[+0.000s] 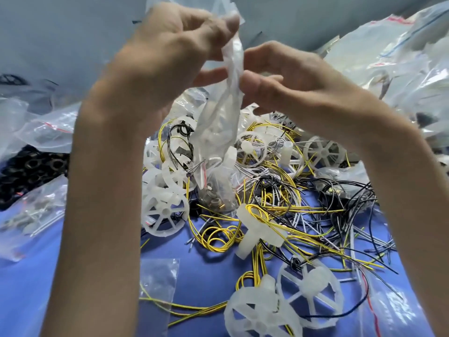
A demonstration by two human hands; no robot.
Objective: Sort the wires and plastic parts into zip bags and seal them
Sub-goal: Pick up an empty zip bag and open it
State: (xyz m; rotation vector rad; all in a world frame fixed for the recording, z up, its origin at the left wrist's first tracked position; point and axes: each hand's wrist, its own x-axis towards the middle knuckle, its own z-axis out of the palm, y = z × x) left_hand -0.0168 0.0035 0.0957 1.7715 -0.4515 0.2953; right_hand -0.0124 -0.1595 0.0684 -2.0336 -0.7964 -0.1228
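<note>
Pinching zip bag [227, 117] edge: left hand [170, 59], right hand [303, 81], above wires [274, 210].

No lettering, number, brand or sign can be read anywhere. The zip bag [224, 132] pinched between the left hand [170, 57] and the right hand [303, 81] is plain clear film. The flat bag [52, 132] left of the hands bears only a thin red line along its seal. The heaped bags [403, 59] right of the hands show red and blue lines, with no legible print.
</note>
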